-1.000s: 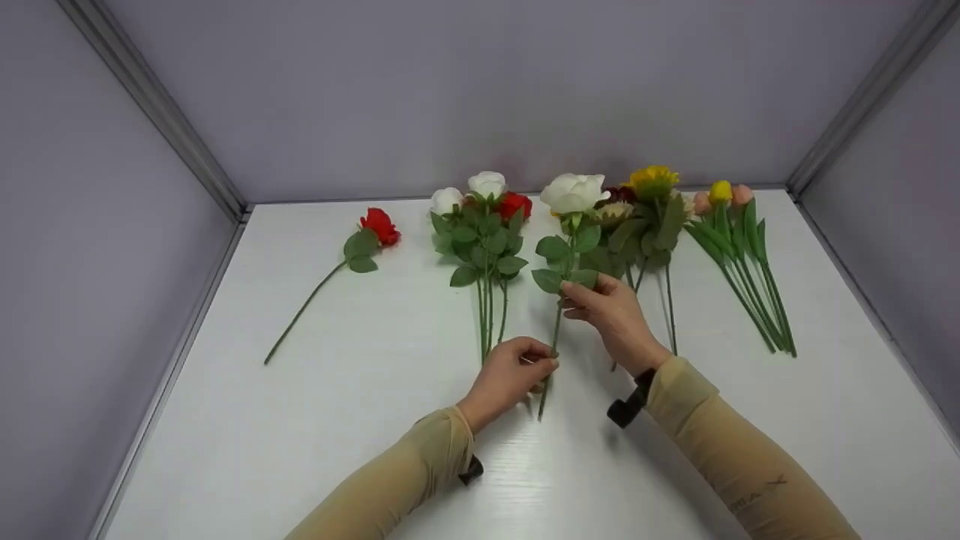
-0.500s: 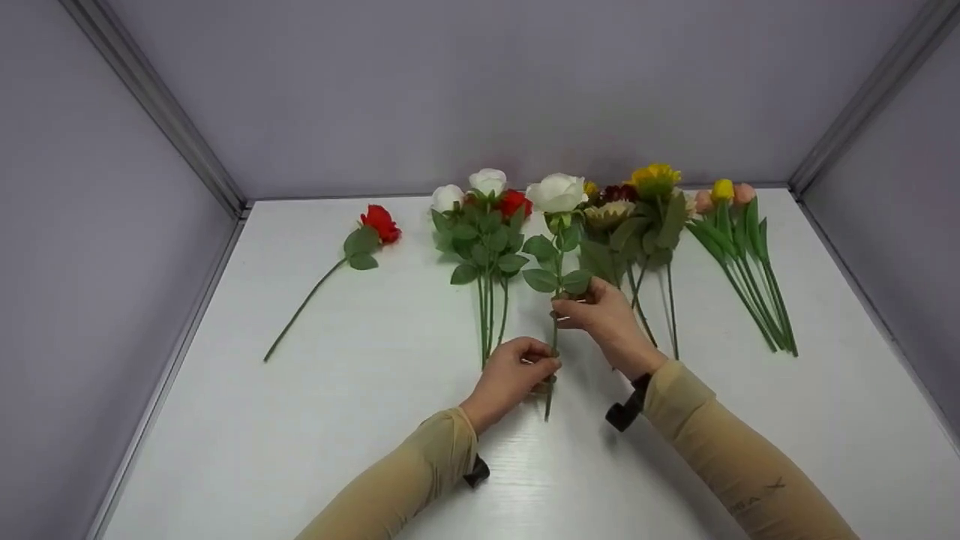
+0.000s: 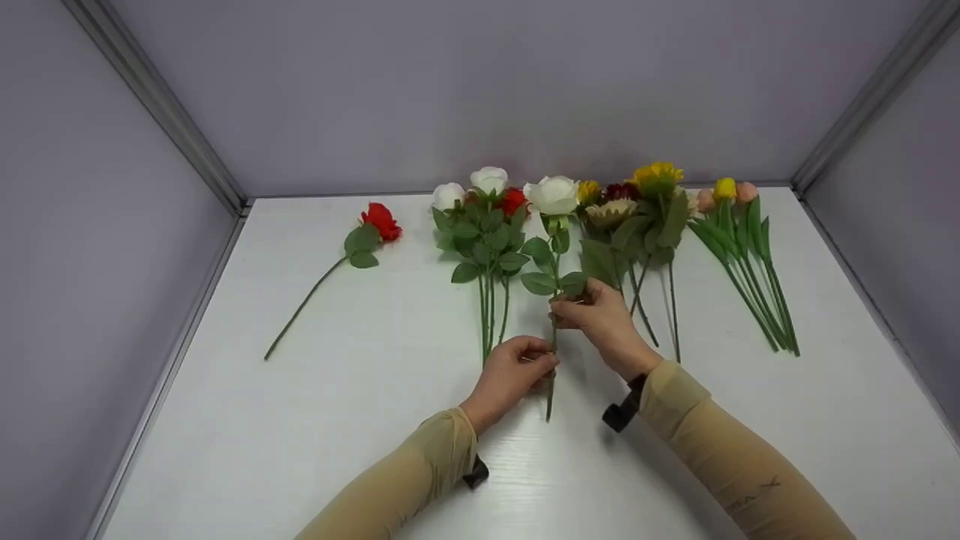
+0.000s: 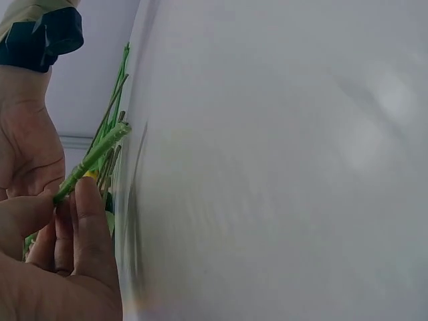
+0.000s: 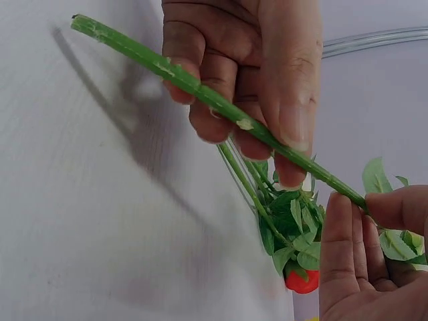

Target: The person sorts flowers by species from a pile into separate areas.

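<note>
A white rose (image 3: 553,196) with a long green leafy stem is held raised, bloom toward the back wall. My left hand (image 3: 514,379) pinches the lower stem, whose cut end sticks out below it. Just under the leaves, my right hand (image 3: 604,326) pinches the same stem between thumb and fingers. In the right wrist view the bare stem (image 5: 234,115) runs between both hands, with its shadow falling on the table. The left wrist view has the stem end (image 4: 110,139) pointing out past my fingers; the bloom is not visible there.
A single red rose (image 3: 381,222) lies on the left of the white table (image 3: 337,450). White and red roses (image 3: 480,232) are grouped in the middle, yellow and dark flowers (image 3: 654,184) right of them, tulips (image 3: 739,225) farther right. Grey walls (image 3: 480,90) enclose the table.
The white rose's bloom has shifted left and its stem now stands straighter in the head view. My right hand has moved slightly left and down; the left hand has barely moved.
</note>
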Tool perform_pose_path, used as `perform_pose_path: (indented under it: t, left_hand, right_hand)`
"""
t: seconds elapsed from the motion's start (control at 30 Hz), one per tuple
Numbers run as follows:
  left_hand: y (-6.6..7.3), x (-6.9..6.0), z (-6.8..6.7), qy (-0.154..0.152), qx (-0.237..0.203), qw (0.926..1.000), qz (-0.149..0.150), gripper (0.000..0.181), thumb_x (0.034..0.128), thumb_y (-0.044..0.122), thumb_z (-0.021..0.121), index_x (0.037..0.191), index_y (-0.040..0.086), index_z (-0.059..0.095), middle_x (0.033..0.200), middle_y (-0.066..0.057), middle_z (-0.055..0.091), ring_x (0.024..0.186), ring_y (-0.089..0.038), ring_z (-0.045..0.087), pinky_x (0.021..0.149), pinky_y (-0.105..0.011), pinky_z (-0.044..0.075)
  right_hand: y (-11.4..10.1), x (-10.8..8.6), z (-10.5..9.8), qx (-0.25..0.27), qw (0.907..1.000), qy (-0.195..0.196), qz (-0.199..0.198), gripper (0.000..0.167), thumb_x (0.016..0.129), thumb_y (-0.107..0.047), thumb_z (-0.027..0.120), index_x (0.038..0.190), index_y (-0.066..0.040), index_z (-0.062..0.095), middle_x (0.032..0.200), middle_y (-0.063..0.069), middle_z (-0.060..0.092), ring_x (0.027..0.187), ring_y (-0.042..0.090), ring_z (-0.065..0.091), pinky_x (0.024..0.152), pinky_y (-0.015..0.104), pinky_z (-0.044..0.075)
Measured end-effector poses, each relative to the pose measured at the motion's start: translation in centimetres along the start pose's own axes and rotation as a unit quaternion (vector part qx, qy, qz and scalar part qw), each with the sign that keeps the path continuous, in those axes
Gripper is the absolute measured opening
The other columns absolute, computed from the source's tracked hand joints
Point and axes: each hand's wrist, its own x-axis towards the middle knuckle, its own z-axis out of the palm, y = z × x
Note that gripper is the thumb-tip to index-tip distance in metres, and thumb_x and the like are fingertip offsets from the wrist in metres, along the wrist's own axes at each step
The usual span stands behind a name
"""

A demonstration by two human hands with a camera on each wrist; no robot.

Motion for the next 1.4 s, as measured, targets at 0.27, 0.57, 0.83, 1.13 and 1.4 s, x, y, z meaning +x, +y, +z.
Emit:
perform_pose_path:
  t: [0.27,0.57,0.83,1.13,1.4]
  left_hand:
    - [1.0,-0.2,-0.9,0.009,0.042,0.9990,0.010,0.026,0.0970,0.013,0.070,0.118,-0.002,0.070,0.097,-0.005,0.071,0.084,-0.021,0.071,0.069,-0.035,0.060]
    - [3.3,-0.4,-5.8,0.040,0.081,0.9957,0.025,0.029,0.0984,0.016,0.069,0.122,-0.002,0.068,0.105,-0.009,0.069,0.090,-0.024,0.070,0.076,-0.036,0.061]
    - [4.5,1.1,-11.4,0.128,0.105,0.9862,-0.003,0.025,0.0988,0.010,0.068,0.121,-0.002,0.069,0.102,-0.014,0.068,0.090,-0.025,0.069,0.076,-0.034,0.061]
    - [3.7,3.3,-11.5,0.148,0.098,0.9830,-0.048,0.028,0.0989,0.008,0.067,0.124,-0.004,0.067,0.104,-0.014,0.067,0.089,-0.023,0.069,0.074,-0.032,0.061]
    - [2.3,4.3,-10.8,0.152,0.135,0.9775,-0.055,0.034,0.0991,0.007,0.066,0.132,-0.001,0.065,0.102,-0.013,0.070,0.080,-0.018,0.067,0.067,-0.028,0.057]
  right_hand:
    - [-0.3,0.2,0.9,0.003,0.9999,-0.013,-0.011,0.037,0.092,-0.008,0.076,0.121,0.006,0.057,0.106,0.018,0.066,0.094,0.029,0.069,0.087,0.041,0.059]
    - [-0.8,0.4,2.0,-0.120,0.9875,-0.034,-0.097,0.036,0.102,-0.022,0.066,0.133,-0.005,0.060,0.119,0.016,0.066,0.106,0.026,0.065,0.092,0.040,0.056]
    - [-0.9,0.2,2.8,-0.428,0.8686,-0.063,-0.242,0.046,0.103,-0.024,0.064,0.145,-0.008,0.055,0.139,0.010,0.059,0.130,0.028,0.054,0.107,0.046,0.045]
    - [-0.4,0.4,4.1,-0.519,0.7960,-0.113,-0.291,0.056,0.102,-0.029,0.066,0.151,-0.008,0.049,0.151,0.013,0.050,0.146,0.034,0.037,0.119,0.047,0.032]
    - [0.3,0.2,3.9,-0.522,0.7965,-0.115,-0.282,0.060,0.102,-0.031,0.067,0.153,-0.007,0.046,0.152,0.014,0.049,0.148,0.035,0.034,0.119,0.048,0.030]
